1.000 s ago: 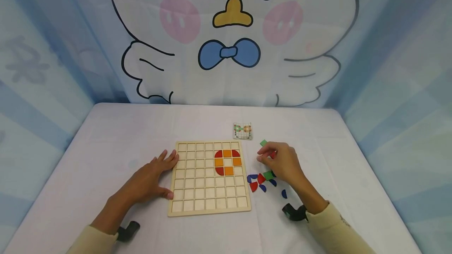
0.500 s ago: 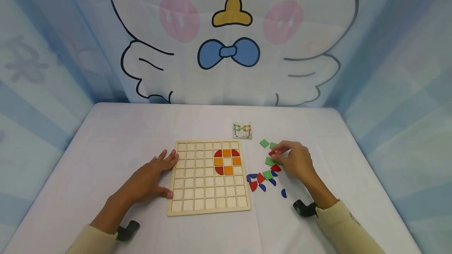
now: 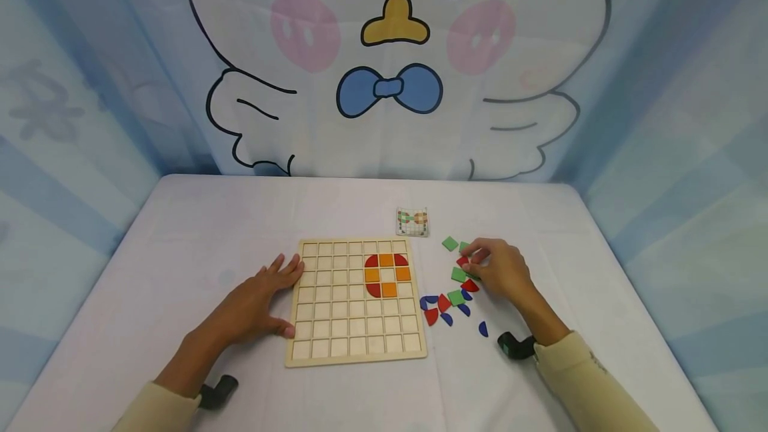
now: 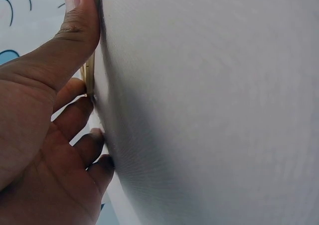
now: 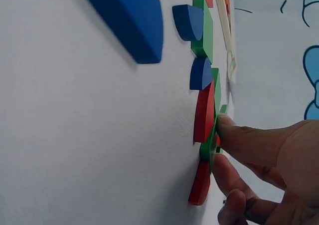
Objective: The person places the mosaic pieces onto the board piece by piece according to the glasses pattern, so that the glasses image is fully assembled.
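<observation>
The wooden grid board (image 3: 330,312) lies on the white table, with red quarter-round tiles (image 3: 373,290) and orange square tiles (image 3: 387,261) in its upper right cells. My left hand (image 3: 258,302) rests spread at the board's left edge, thumb and fingertips touching the rim. My right hand (image 3: 501,271) is among loose tiles right of the board. In the right wrist view its thumb and a finger pinch a thin green square tile (image 5: 213,147), tilted on edge. Close beside it are red quarter-round tiles (image 5: 203,112) and blue curved tiles (image 5: 200,74).
A small pattern card (image 3: 412,222) lies behind the board. More green square tiles (image 3: 450,243) and blue tiles (image 3: 483,329) are scattered right of the board. A curtain with a cartoon bird (image 3: 390,139) hangs behind the table.
My right hand has shifted right over the loose tiles, uncovering green and red ones, and has hardly moved in the last half second. The left hand and board stay put.
</observation>
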`<state>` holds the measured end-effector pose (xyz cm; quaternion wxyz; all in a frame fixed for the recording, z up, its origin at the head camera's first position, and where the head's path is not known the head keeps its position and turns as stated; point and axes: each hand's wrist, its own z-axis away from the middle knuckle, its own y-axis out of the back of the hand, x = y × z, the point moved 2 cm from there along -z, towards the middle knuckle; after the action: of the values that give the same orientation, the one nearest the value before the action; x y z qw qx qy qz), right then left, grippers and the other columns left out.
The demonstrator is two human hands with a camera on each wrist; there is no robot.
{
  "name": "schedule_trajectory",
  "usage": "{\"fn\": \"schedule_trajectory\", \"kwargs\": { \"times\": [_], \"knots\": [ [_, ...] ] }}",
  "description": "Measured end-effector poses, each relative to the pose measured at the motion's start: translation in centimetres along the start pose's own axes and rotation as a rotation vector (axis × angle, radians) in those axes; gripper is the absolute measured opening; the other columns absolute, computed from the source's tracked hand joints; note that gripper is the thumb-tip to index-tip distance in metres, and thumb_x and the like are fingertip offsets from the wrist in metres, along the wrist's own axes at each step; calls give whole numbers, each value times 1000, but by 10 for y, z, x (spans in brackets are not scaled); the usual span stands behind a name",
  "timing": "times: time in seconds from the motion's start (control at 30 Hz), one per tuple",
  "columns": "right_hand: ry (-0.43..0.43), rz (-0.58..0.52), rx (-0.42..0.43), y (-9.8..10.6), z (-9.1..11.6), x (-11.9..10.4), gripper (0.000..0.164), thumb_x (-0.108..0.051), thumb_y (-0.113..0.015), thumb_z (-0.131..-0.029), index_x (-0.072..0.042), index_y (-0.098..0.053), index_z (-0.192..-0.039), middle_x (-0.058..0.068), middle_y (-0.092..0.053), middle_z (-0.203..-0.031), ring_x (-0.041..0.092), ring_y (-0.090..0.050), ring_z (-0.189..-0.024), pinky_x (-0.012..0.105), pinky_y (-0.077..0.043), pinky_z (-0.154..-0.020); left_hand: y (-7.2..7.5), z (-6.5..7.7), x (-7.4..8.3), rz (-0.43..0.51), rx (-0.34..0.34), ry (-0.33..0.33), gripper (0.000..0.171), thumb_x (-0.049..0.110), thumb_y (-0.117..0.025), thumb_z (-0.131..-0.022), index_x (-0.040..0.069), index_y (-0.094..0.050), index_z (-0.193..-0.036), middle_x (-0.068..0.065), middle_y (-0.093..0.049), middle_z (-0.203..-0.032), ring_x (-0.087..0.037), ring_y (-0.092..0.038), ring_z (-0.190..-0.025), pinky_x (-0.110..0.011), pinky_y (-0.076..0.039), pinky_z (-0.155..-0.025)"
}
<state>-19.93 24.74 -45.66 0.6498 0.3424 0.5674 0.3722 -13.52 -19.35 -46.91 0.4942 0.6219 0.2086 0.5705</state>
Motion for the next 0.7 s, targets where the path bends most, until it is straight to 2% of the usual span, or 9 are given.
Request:
{"fn": "schedule_trajectory", "kwargs": {
  "times": [0.3,0.53,0.7],
  "knots": [
    [7,3,-16,2,-5,1,18,-22,-85,-93,-14,-75,-106,10,-74,-101,26,-65,-91,39,-59,-78,0,0,0,1,-6,13,122,39,-98,-65,14,-34,-167,-9,-26,-176,-43,-20,-164,-67,-25,-129],
    [6,-47,-9,4,-5,2,10,-21,-83,-94,-16,-76,-100,8,-74,-94,24,-64,-84,28,-56,-68,0,0,1,-3,-7,19,123,40,-98,-65,14,-34,-167,-9,-26,-176,-44,-20,-164,-68,-26,-128],
    [18,-79,14,9,-1,-3,5,-19,-81,-95,-16,-78,-97,6,-74,-88,23,-61,-80,27,-54,-63,1,0,1,-2,-6,16,123,40,-98,-65,14,-34,-167,-9,-26,-176,-45,-21,-163,-68,-27,-128]
  ]
}}
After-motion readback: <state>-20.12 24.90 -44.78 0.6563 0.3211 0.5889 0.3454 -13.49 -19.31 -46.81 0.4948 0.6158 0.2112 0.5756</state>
